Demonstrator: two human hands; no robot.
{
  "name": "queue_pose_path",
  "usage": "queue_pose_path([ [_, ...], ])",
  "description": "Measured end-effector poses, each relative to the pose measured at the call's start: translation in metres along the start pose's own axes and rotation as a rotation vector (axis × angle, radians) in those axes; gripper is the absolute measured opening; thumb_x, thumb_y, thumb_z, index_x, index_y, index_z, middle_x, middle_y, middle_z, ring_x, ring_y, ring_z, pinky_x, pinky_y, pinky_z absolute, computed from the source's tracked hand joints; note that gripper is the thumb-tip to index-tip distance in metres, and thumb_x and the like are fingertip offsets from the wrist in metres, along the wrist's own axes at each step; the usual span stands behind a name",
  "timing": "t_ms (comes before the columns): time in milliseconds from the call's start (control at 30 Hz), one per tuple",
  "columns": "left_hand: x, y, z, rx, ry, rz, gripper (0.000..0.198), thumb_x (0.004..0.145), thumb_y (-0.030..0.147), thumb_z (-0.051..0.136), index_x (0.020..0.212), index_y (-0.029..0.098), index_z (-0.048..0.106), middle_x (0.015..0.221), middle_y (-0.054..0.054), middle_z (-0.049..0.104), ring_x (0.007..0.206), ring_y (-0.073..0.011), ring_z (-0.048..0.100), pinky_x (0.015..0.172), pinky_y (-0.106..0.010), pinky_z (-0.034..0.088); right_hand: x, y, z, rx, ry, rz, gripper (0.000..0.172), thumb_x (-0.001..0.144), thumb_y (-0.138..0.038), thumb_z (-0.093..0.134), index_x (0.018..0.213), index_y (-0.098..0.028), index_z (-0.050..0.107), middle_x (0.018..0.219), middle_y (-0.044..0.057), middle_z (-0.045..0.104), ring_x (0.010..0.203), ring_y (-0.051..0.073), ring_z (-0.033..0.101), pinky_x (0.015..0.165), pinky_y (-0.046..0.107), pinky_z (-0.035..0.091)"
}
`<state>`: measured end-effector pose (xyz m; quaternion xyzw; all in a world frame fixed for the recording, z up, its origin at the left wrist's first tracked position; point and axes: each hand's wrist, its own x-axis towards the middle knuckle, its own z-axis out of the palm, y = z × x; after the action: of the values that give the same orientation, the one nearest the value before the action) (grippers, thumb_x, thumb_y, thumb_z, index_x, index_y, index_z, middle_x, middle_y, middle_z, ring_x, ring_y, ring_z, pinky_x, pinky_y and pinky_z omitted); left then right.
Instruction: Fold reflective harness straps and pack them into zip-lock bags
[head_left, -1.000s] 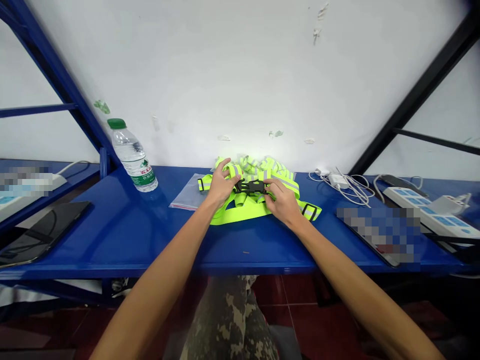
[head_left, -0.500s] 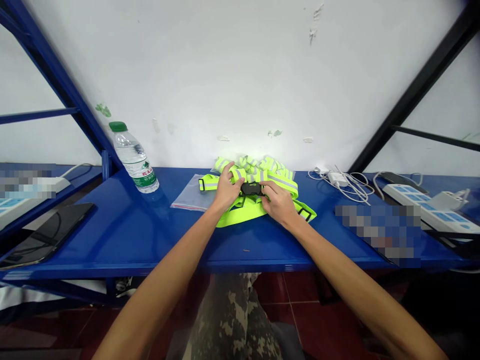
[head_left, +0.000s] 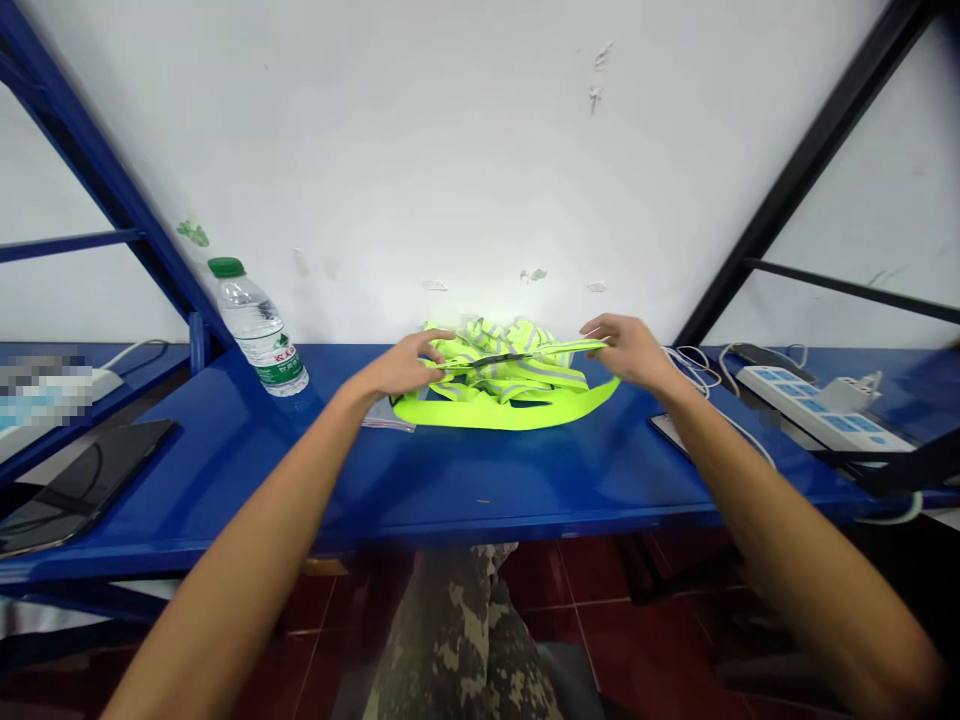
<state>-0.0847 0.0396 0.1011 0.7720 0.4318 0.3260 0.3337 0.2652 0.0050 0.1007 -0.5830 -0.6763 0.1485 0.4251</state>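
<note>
A yellow-green reflective strap (head_left: 502,412) stretches in a loop between my two hands above the blue table. At the left end of the loop, my left hand (head_left: 409,362) is closed on the strap. My right hand (head_left: 626,348) grips the other end, its fingers bent round the band. A dark buckle (head_left: 499,358), blurred, lies along the upper band between the hands. Behind the loop, more yellow-green straps with grey stripes (head_left: 517,335) are heaped near the wall. Part of a clear plastic bag (head_left: 386,424) shows under my left hand.
A water bottle with a green cap (head_left: 262,330) stands at the left on the blue table (head_left: 480,505). A dark tablet (head_left: 90,480) lies at the far left. On the right are white cables (head_left: 694,372), a phone (head_left: 667,430) and a power strip (head_left: 821,410).
My hands have moved apart from the buckle to the two sides, drawing the strap out into a wide loop. The view has shifted slightly.
</note>
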Motion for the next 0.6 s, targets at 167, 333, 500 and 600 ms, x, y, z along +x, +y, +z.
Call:
queue_pose_path([
  [167,0.0,0.014,-0.039,-0.14,-0.054,-0.102,0.042,0.056,0.015,0.076,0.098,0.019,0.075,0.09,-0.009,0.07,0.071,-0.0186,0.064,0.065,-0.03,0.053,0.008,-0.002,-0.057,0.498,0.059,0.317,0.033,0.06,-0.004,0.065,0.089,-0.019,0.06,0.08,0.006,0.068,0.06,0.017,0.061,0.059,0.034,0.048],
  [333,-0.007,0.014,-0.042,-0.385,-0.255,-0.284,0.033,0.052,0.014,0.08,0.084,0.02,0.074,0.076,-0.007,0.069,0.067,-0.0218,0.065,0.061,-0.034,0.057,0.001,0.0,-0.062,0.79,0.285,0.243,0.034,0.047,0.002,0.048,0.071,-0.02,0.053,0.075,0.002,0.061,0.05,0.008,0.046,0.052,0.03,0.034],
  [500,-0.011,0.004,-0.045,-0.582,-0.251,-0.385,0.021,0.065,0.036,0.076,0.075,0.017,0.071,0.049,-0.001,0.049,0.039,-0.0095,0.038,0.047,-0.031,0.049,-0.009,0.004,-0.064,0.731,0.092,0.307,0.034,0.049,-0.004,0.05,0.077,-0.017,0.064,0.063,0.0,0.052,0.044,0.005,0.026,0.048,0.03,0.019],
  [600,-0.009,-0.003,-0.045,-0.597,-0.162,-0.322,0.025,0.073,0.04,0.074,0.074,0.016,0.067,0.045,0.005,0.036,0.038,-0.0061,0.028,0.043,-0.026,0.044,-0.015,0.004,-0.071,0.632,-0.047,0.285,0.019,0.059,-0.012,0.062,0.077,-0.016,0.066,0.065,0.001,0.053,0.046,0.005,0.028,0.048,0.031,0.018],
])
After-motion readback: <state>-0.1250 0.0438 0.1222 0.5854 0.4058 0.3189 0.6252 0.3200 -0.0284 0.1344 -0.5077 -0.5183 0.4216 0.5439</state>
